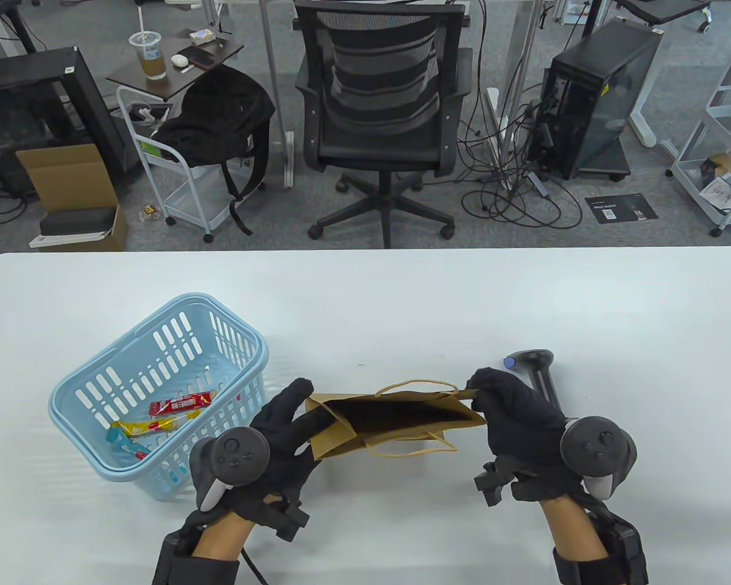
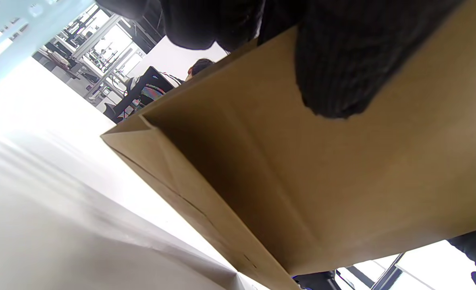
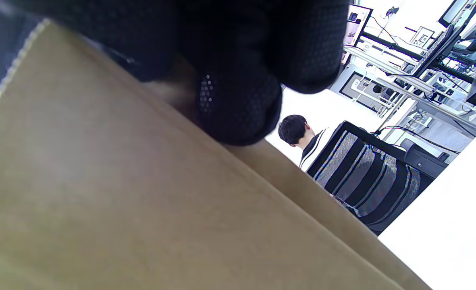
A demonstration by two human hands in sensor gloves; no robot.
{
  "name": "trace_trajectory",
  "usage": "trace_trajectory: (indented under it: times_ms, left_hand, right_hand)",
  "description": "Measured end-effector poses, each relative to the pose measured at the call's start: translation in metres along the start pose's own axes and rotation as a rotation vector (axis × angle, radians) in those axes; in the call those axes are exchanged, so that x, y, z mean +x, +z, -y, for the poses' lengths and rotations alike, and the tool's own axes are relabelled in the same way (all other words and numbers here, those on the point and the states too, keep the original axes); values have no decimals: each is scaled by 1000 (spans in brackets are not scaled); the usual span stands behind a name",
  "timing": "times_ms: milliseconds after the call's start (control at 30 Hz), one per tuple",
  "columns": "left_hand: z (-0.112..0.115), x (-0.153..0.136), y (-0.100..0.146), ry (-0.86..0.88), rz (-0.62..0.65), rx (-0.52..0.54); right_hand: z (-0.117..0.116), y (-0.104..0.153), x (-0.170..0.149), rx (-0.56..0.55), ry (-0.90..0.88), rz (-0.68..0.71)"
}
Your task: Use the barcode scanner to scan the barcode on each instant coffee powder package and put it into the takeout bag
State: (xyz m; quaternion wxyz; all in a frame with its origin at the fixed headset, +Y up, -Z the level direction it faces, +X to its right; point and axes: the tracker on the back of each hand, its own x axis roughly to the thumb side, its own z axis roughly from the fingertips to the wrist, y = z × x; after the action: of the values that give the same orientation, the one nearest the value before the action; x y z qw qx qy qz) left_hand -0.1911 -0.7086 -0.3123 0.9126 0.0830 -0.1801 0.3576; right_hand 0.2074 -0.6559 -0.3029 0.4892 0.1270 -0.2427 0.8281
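A brown paper takeout bag [image 1: 396,420] stands open-mouthed at the table's front middle, with twine handles on both sides. My left hand [image 1: 301,420] holds its left end, fingers [image 2: 330,72] lying over the bag wall [image 2: 302,181]. At the right end my right hand [image 1: 478,390] pinches the rim, fingers [image 3: 238,100] pressed on the paper [image 3: 121,209]. The black barcode scanner [image 1: 539,372] lies just behind my right hand. A red coffee package [image 1: 180,405], a yellow one [image 1: 146,426] and a teal one [image 1: 125,442] lie in the blue basket [image 1: 186,298].
The basket stands left of the bag, close to my left wrist, on the white table [image 1: 402,304]. A black office chair [image 1: 381,116] stands beyond the far edge. A person sits in the background of the right wrist view [image 3: 294,129].
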Motion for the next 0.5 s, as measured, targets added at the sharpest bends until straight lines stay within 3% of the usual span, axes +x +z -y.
trace_trajectory:
  times_ms: [500]
  left_hand:
    - [-1, -7, -2, 27, -56, -19]
  right_hand:
    - [11, -1, 5, -33, -80, 0]
